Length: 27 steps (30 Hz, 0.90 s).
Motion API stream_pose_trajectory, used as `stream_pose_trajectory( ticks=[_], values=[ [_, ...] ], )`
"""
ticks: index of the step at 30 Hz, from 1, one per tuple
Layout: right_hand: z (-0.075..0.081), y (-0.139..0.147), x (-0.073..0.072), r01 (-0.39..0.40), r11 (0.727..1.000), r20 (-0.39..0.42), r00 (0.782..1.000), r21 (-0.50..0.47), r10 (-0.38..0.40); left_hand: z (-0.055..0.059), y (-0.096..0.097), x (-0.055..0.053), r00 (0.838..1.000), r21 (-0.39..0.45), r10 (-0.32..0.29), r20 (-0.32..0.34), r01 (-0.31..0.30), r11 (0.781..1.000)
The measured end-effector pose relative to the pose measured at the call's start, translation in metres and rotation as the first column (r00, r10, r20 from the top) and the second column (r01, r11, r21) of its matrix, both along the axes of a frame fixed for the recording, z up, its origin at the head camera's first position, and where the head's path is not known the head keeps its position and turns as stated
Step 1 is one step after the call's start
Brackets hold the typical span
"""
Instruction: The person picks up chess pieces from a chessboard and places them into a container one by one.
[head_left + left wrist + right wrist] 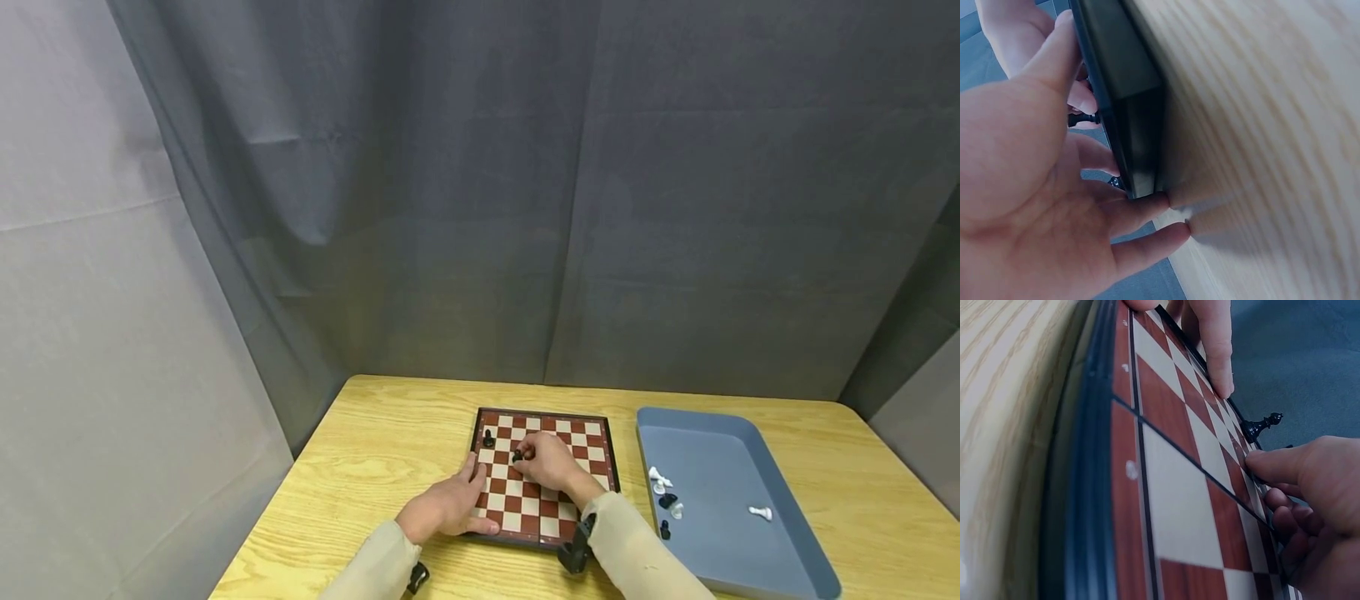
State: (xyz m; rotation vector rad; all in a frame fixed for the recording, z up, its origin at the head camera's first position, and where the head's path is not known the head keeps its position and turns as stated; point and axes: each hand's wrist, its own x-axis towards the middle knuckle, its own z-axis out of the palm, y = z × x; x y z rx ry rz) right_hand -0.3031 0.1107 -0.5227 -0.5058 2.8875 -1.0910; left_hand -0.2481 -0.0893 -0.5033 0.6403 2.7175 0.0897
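Note:
A red-and-white chessboard (512, 504) with a dark rim lies on the table. My right hand (553, 462) reaches over it and pinches a small black chess piece (517, 456) low over the squares; fingers partly hide it. Another black chess piece (488, 437) stands upright near the board's far left corner, its pointed top plain in the right wrist view (1263, 427). At the board's near left corner rests my left hand (447, 502). Its extended fingers lie along the left side, with the thumb on the near edge; in the left wrist view two fingertips (1186, 231) touch the table.
Right of the board stands a blue-grey tray (720, 479). Several white and black pieces lie along its left side, and one white piece (761, 512) lies apart toward the right. Grey curtains (465, 208) hang behind the wooden table (390, 442) and at its sides.

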Motion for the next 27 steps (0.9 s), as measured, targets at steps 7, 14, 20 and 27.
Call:
stream_pose_trajectory(
  ticks=[7, 14, 20, 27],
  values=[
    [0.003, 0.005, 0.006, 0.003, 0.995, 0.054, 0.999, -0.104, 0.002, 0.0, -0.001, 0.0, 1.0, 0.014, -0.004, 0.003, 0.004, 1.0],
    [0.004, 0.013, 0.011, 0.013, 0.987, 0.074, 0.997, -0.158, -0.001, 0.002, -0.002, 0.0, 1.0, 0.025, 0.006, 0.022, -0.006, 1.0],
    [0.006, 0.022, 0.018, -0.015, 0.987, 0.059, 0.998, -0.158, 0.025, 0.002, -0.003, 0.002, 1.0, 0.028, 0.004, 0.018, -0.005, 1.0],
    [0.011, 0.031, 0.027, -0.01, 0.99, 0.06, 0.998, -0.141, 0.019, 0.004, -0.004, 0.003, 1.0, 0.023, -0.002, 0.003, 0.002, 1.0]
  ],
)
